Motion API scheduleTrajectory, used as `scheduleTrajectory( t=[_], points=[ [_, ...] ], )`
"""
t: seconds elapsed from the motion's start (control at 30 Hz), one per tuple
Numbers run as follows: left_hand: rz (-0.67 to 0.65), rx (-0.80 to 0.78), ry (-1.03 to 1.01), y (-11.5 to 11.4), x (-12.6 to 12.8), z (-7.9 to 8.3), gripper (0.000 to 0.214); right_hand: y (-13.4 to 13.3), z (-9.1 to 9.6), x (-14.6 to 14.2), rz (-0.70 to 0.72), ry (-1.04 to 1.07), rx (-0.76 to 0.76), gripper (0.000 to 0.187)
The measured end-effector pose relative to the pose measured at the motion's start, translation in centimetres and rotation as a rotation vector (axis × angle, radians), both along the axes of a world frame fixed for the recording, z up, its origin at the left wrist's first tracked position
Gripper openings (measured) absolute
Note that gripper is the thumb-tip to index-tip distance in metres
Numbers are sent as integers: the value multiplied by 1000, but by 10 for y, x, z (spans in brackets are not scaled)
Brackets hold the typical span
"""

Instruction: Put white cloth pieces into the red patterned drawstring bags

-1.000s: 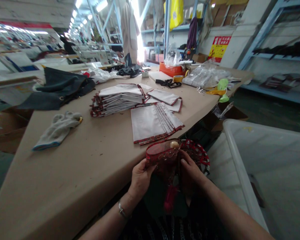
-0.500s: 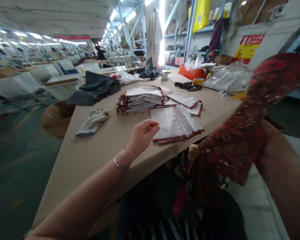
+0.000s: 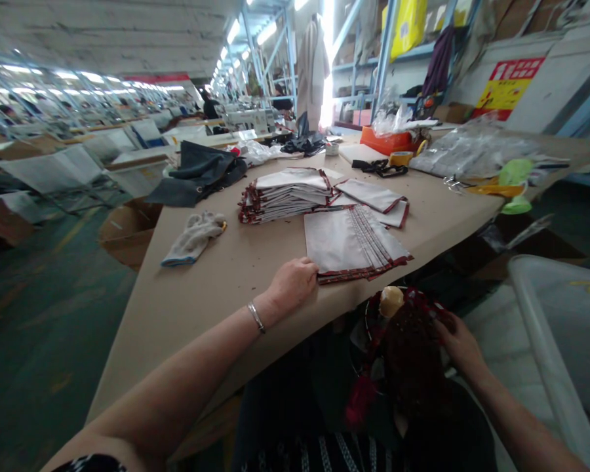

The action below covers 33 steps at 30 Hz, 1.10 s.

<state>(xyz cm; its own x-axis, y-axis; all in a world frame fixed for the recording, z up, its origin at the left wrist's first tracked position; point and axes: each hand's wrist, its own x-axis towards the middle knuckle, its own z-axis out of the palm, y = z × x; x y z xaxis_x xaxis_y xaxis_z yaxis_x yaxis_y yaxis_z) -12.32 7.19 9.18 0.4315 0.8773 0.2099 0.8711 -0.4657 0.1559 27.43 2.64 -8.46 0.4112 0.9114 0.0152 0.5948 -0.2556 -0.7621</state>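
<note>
My left hand (image 3: pixel 295 285) lies on the brown table (image 3: pixel 216 288) with its fingers curled at the near left corner of a fanned stack of white fabric pieces with red trim (image 3: pixel 354 242). My right hand (image 3: pixel 455 337) is down at my lap, fingers closed on the edge of a dark red patterned fabric piece (image 3: pixel 408 357). A round beige knob (image 3: pixel 391 300) sticks up from the top of that red fabric. A red tassel hangs below it.
A taller stack of the white pieces (image 3: pixel 288 193) and two folded ones (image 3: pixel 373 195) lie behind. Grey gloves (image 3: pixel 194 237), dark cloth (image 3: pixel 196 172), an orange tray (image 3: pixel 391 139), a tape roll (image 3: pixel 398 157) and plastic bags (image 3: pixel 472 154) sit on the table. A white bin (image 3: pixel 560 328) stands at right.
My right hand has brought the red fabric down from high at the right to my lap. My left hand has moved forward from mid-air onto the corner of the fanned stack.
</note>
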Motion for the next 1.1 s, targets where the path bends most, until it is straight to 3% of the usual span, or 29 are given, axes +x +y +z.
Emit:
scheduleTrajectory(
  t=[0.07,0.13,0.23,0.33,0.4,0.47,0.63,0.7,0.77,0.83,0.93,1.0,1.1],
  points=[
    [13,-41,4,2,1,3,29,7,45,-18,24,93,171,50],
    [54,-55,6,4,3,8,28,13,105,-50,114,134,357,40],
    [160,11,-25,7,12,15,22,23,188,-117,515,-72,513,26],
    [226,110,-101,7,21,26,16,40,229,-185,849,-474,453,24],
    [249,154,-141,6,24,34,13,56,233,-216,911,-688,339,26],
    [259,182,-166,2,22,41,12,71,231,-229,882,-816,260,25],
    [221,209,-262,-20,8,42,10,85,239,-200,643,-889,198,30],
    [249,159,-408,-31,5,34,7,70,246,-184,589,-776,237,31],
    [295,-8,-719,-43,8,28,7,43,244,-176,618,-607,351,34],
    [337,-205,-1166,-58,15,26,9,9,231,-175,713,-498,424,29],
    [365,-432,-1707,-86,30,30,24,-36,194,-177,852,-473,270,21],
    [372,-606,-1842,-105,41,29,29,-56,169,-176,885,-326,148,21],
    [390,-740,-1794,-127,54,15,27,-77,147,-171,748,322,70,24]
  ],
)
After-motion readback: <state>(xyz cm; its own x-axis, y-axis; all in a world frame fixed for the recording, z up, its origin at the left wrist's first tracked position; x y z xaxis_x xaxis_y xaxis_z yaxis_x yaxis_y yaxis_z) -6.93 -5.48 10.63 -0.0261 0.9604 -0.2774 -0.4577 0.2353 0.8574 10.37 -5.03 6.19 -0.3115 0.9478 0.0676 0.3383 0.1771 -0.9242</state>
